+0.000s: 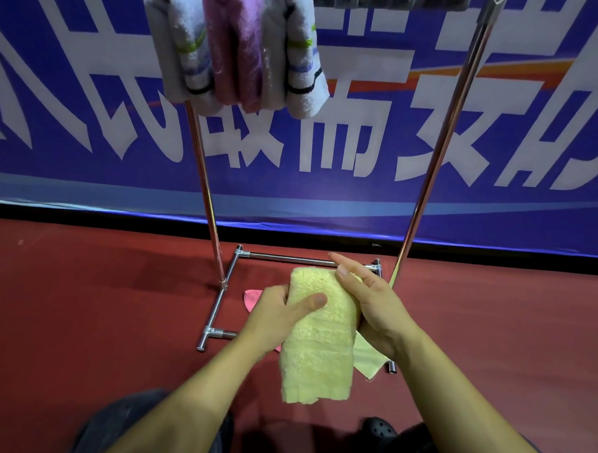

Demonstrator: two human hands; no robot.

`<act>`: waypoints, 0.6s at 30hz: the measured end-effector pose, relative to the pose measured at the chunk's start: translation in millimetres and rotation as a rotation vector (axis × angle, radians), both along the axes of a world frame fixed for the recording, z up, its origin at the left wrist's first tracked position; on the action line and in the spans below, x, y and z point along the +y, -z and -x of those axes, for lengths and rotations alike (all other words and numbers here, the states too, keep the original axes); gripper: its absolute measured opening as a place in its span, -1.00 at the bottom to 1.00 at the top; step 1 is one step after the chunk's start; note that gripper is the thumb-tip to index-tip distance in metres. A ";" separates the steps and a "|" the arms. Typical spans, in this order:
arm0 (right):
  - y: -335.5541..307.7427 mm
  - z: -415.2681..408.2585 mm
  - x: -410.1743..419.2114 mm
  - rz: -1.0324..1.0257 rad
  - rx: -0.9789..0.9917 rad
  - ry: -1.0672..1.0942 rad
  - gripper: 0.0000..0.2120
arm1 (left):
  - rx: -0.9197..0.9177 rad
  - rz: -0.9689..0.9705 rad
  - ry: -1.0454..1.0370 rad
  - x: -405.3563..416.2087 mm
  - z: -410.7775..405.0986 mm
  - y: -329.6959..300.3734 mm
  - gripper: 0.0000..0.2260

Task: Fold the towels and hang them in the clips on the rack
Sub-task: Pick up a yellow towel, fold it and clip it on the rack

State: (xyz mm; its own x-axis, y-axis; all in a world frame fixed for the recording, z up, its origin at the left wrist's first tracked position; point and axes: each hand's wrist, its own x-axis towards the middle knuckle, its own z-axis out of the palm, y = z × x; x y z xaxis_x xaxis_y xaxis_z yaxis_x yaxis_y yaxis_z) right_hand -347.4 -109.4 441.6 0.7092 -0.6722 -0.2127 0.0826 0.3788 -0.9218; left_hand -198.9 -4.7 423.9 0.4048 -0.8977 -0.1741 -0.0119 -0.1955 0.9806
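Knees: my dark trousers (152, 422) and a black shoe (379, 428) sit at the bottom edge, on the red floor (81, 319).
Left hand (280, 311): forearm reaches in from lower left; thumb lies across the front of the yellow towel (319, 347), fingers wrapped behind it, gripping.
Right hand (370, 298): forearm comes from lower right; palm cups the towel's right edge, thumb at its top corner, index finger straight and pointing left.
Yellow towel: folded into a narrow strip, held between both hands above the floor, lower end hanging free.
Floor cloths: a pink cloth (251, 298) and a pale yellow cloth (370, 359) lie inside the rack (204, 174) base, partly hidden by my hands.
Hung towels: two white striped towels (182, 50) (298, 55) and a purple towel (237, 45) between them hang at the rack's top left; clips are cut off by the frame.
Behind: a blue banner (363, 143) with white characters.
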 end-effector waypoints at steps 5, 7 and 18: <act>2.5 0.6 -3.3 0.067 0.058 0.128 -0.66 | 0.000 0.003 -0.065 -2.1 -2.0 1.6 -0.59; 5.8 1.6 -5.8 0.143 0.107 0.219 -0.58 | 0.043 0.013 -0.077 -2.2 -2.6 2.1 -0.66; 10.7 -2.1 3.1 0.245 0.093 0.149 -0.76 | 0.121 0.037 -0.032 -1.2 0.4 3.9 -0.72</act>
State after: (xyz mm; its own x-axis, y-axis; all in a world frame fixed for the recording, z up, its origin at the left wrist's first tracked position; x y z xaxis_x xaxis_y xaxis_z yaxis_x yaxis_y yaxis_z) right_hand -345.3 -106.3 430.9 0.5839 -0.8068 -0.0903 0.0315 0.1337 -0.9905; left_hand -199.2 -5.9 420.0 0.4115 -0.8914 -0.1901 0.1122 -0.1574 0.9811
